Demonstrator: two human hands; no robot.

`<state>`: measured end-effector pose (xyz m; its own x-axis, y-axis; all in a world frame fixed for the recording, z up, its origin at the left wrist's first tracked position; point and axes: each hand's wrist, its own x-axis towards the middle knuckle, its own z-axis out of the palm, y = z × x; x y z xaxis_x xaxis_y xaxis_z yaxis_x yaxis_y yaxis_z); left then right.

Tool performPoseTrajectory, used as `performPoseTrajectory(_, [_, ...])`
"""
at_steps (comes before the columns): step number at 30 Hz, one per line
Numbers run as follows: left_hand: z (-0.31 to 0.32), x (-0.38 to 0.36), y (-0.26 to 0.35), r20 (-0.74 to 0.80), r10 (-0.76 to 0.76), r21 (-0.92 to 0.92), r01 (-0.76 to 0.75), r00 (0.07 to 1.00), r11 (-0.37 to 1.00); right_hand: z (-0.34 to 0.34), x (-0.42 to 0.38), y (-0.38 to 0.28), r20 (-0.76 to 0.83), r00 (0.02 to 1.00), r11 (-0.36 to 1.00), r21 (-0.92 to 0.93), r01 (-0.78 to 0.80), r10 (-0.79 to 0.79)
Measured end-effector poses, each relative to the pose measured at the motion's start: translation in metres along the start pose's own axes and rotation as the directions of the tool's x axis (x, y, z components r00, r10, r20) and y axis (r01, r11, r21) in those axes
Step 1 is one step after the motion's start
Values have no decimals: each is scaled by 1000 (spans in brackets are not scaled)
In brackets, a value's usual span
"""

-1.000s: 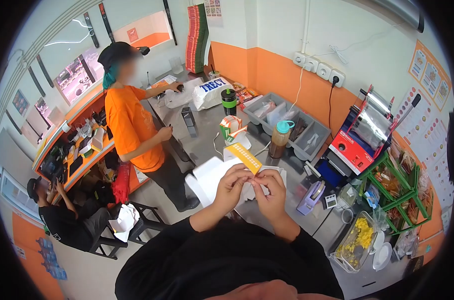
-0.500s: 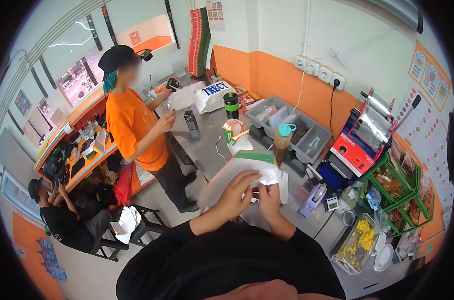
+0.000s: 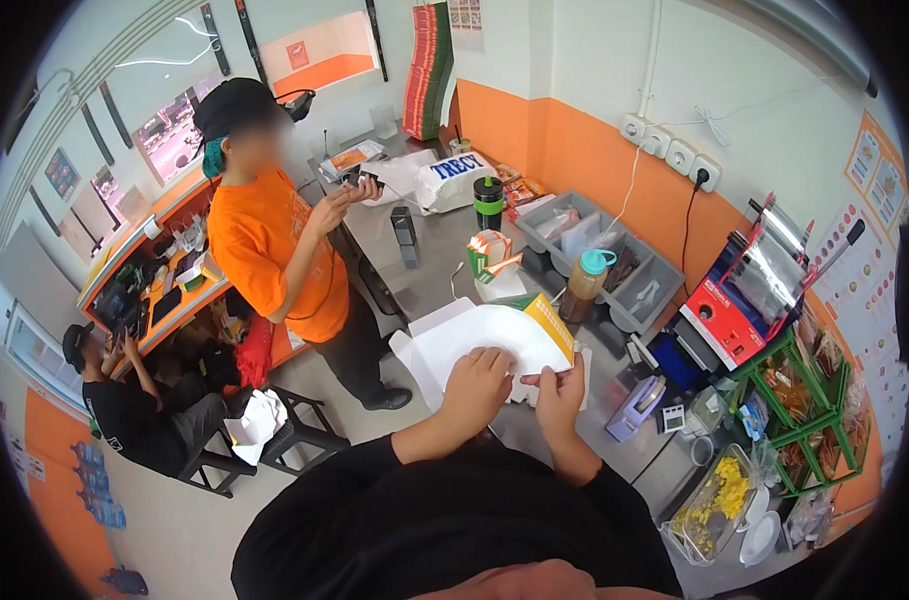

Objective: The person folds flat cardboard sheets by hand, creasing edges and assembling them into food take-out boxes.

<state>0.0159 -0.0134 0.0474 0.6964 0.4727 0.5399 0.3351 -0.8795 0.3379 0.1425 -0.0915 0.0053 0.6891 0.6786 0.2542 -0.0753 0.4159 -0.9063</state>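
A white-lined cardboard food box [image 3: 504, 335], partly folded, is held in front of me over the table's near edge. Its upright side on the right is printed yellow and green. My left hand [image 3: 477, 388] rests on the white inner face with its fingers bent and pressed against the card. With thumb and fingers, my right hand [image 3: 560, 396] pinches the lower right corner. A flat white flap reaches out to the left of the box. Just beyond it stand small orange, white and green cartons [image 3: 491, 258].
A sauce bottle with a blue lid [image 3: 586, 285] and a grey divided tray [image 3: 642, 293] stand behind the box. To the right are a tape dispenser [image 3: 636, 408], a red sealing machine [image 3: 719, 315] and a container of yellow food [image 3: 716, 500]. A co-worker in orange [image 3: 264, 240] stands at left.
The box has tilted so its white inside faces me, and its yellow printed side now shows. Both hands stay on it. The co-worker's hands have come together around a small dark object.
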Motion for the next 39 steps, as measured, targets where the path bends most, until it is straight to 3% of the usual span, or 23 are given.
performPoseTrajectory(6, [1,1,2,-47,-31,-194,21,998,981,0,2,-7,-32,999,994,-96,-46,43])
performPoseTrajectory(8, [2,-1,4,-44,-48,-242,36,998,970,-1,1,-1,36,999,969,-244,-28,38])
performPoseTrajectory(10, [4,-1,3,16,-225,-350,216,974,912,-5,1,6,49,998,966,-260,-15,29])
performPoseTrajectory(11, [3,1,3,18,-223,-350,215,975,912,-5,1,4,61,998,957,-286,37,-20])
performPoseTrajectory(13, [2,4,2,157,-365,-525,390,918,756,-5,1,-4,71,995,946,-313,87,-68])
performPoseTrajectory(15, [9,0,-4,180,-373,-589,404,910,700,-6,5,-19,260,889,654,-604,455,-378])
performPoseTrajectory(18, [25,-5,-13,211,-386,-723,409,898,556,-6,7,-28,346,837,567,-619,543,-424])
performPoseTrajectory(19, [30,-7,-15,221,-391,-789,399,894,466,-5,7,-30,345,838,568,-620,542,-423])
performPoseTrajectory(21, [32,-7,-18,241,-395,-814,407,886,416,-2,6,-32,257,929,815,-455,358,-265])
performPoseTrajectory(27, [35,-10,-19,318,-413,-853,447,854,268,-6,6,-33,176,984,931,-355,78,-16])
performPoseTrajectory(29, [35,-10,-18,339,-419,-866,454,843,213,-6,5,-29,157,988,936,-345,64,-10])
performPoseTrajectory(31, [33,-9,-17,313,-393,-845,443,864,300,-5,4,-25,137,991,941,-335,53,-7])
performPoseTrajectory(37, [32,-7,-13,290,-371,-866,407,883,292,-1,1,-25,79,997,944,-328,38,-13])
performPoseTrajectory(39, [26,-3,-7,284,-361,-868,398,888,297,-2,3,-21,45,994,941,-320,106,-97])
